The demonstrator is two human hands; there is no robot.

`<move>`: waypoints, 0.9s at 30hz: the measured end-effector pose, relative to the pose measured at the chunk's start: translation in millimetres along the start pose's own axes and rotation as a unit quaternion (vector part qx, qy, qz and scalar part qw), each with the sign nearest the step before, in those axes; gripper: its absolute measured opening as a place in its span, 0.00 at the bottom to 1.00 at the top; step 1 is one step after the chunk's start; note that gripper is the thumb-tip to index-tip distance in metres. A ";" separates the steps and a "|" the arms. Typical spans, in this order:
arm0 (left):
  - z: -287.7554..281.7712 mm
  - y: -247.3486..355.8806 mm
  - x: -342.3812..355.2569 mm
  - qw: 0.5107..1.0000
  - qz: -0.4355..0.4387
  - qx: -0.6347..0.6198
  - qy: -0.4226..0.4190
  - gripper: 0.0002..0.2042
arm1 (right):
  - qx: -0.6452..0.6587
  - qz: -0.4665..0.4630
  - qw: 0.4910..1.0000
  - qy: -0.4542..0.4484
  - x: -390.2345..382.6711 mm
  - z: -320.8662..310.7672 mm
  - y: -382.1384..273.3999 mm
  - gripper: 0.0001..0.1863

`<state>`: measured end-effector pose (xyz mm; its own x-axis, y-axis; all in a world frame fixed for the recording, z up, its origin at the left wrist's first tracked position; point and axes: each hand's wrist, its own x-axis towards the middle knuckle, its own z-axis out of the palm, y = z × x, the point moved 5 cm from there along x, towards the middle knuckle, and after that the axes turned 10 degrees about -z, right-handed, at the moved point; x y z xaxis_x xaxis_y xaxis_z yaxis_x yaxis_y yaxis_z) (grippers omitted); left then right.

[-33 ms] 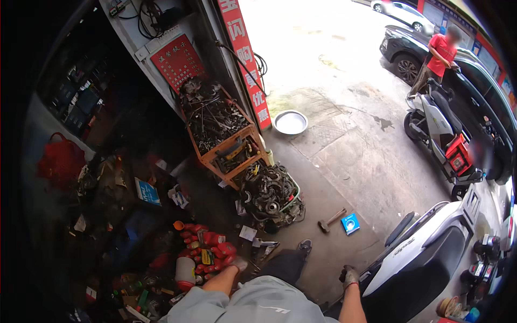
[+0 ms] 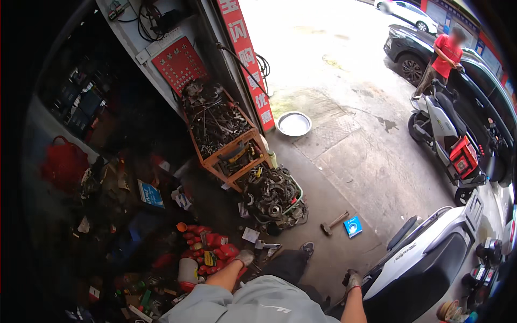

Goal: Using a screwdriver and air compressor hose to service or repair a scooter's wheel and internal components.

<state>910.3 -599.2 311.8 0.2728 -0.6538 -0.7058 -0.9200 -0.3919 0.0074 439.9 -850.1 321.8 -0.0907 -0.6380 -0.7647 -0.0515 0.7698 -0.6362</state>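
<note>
My left hand (image 2: 245,257), in a grey work glove, is beside several red bottles (image 2: 218,247) on the floor. Its fingers are too small and blurred to make out. Just past it lie a white card (image 2: 250,234) and some metal tools (image 2: 267,247). My right hand (image 2: 353,279), gloved with dark fingertips, hangs close to the side of a white scooter with a black seat (image 2: 431,264). Its fingers look curled; what they hold, if anything, is hidden. A hammer (image 2: 334,224) and a blue box (image 2: 353,226) lie on the floor ahead.
An orange tool rack (image 2: 234,148) full of wrenches stands ahead, with a crate of metal parts (image 2: 274,199) before it. A metal basin (image 2: 294,124) sits beyond. At right, a person in red (image 2: 448,54) stands by another scooter (image 2: 444,129) and a dark car (image 2: 412,51).
The whole view has shifted slightly, so the surroundings sit a little lower and farther right. My left hand has moved slightly forward and right; my right hand stays by the scooter.
</note>
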 end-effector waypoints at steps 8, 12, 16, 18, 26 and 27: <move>-323.6 37.5 155.5 0.822 -0.020 -0.565 0.061 0.12 | -0.129 0.204 0.963 0.118 38.8 -30.4 -33.4 0.03; -425.8 55.7 192.4 0.836 -0.004 -0.535 0.125 0.16 | -0.170 0.206 0.962 0.050 94.8 23.1 -110.3 0.04; -507.0 47.4 256.2 0.812 -0.045 -0.520 0.261 0.16 | -0.226 0.182 0.957 -0.002 199.4 90.8 -214.9 0.05; -550.1 29.9 282.3 0.789 -0.091 -0.538 0.282 0.17 | -0.250 0.154 0.956 -0.021 261.1 132.2 -288.6 0.05; -751.8 -159.0 206.4 0.647 -0.299 -0.419 0.563 0.17 | -0.291 -0.104 0.946 -0.104 448.5 372.8 -644.9 0.07; -774.7 -184.1 191.2 0.609 -0.316 -0.387 0.616 0.17 | -0.282 -0.127 0.941 -0.133 456.2 404.9 -673.8 0.07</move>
<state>1349.8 -1153.5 724.3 0.9467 -0.0176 0.3216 -0.2434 -0.6931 0.6785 835.9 -1667.2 360.1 0.2454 -0.7272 -0.6411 -0.5646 0.4303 -0.7043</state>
